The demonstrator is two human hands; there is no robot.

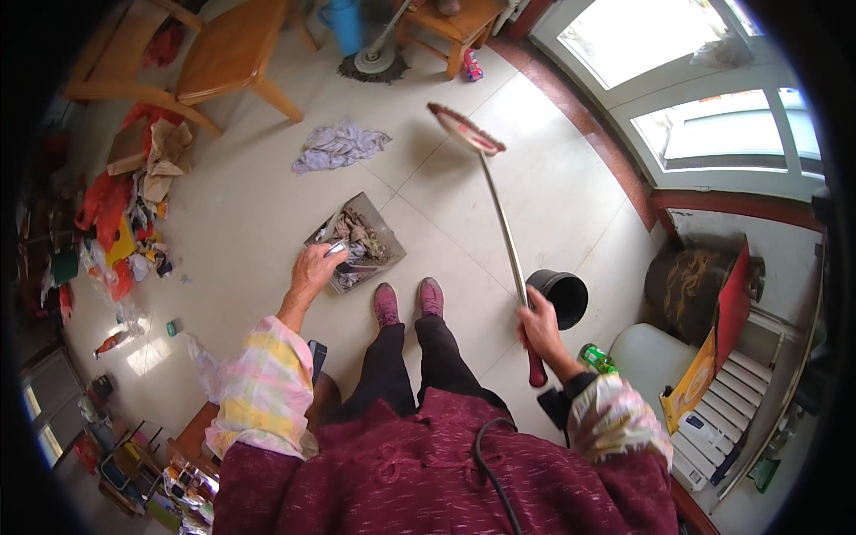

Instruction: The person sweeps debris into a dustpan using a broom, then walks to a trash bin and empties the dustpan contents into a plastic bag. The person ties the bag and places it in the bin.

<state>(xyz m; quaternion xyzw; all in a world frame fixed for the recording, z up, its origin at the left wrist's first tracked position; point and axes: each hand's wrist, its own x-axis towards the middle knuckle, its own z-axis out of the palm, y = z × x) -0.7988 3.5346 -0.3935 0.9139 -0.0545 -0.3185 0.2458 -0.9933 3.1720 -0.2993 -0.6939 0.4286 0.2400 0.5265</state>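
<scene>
My left hand (pixel 317 271) grips the upper end of a metal handle (pixel 336 248), seen nearly end-on above a grey dustpan (pixel 382 231). Crumpled brownish paper or cloth and fine debris (pixel 361 234) lie in the pan. In my right hand (pixel 540 322) is a broom (pixel 503 214) with a metal pole and a dark red grip. Its head (pixel 466 130), edged with reddish-brown bristles, is tilted and seems raised over the tiles, with a blurred shadow beside it. A black bucket (pixel 560 297) stands just beyond my right hand.
A greyish cloth (pixel 341 147) lies on the tiled floor ahead. Behind it are a mop (pixel 374 63), a wooden chair (pixel 234 50) and a stool (pixel 455 30). Mixed rubbish (pixel 127 221) is heaped at left. A green bottle (pixel 597 359) and a white radiator (pixel 725 404) are at right.
</scene>
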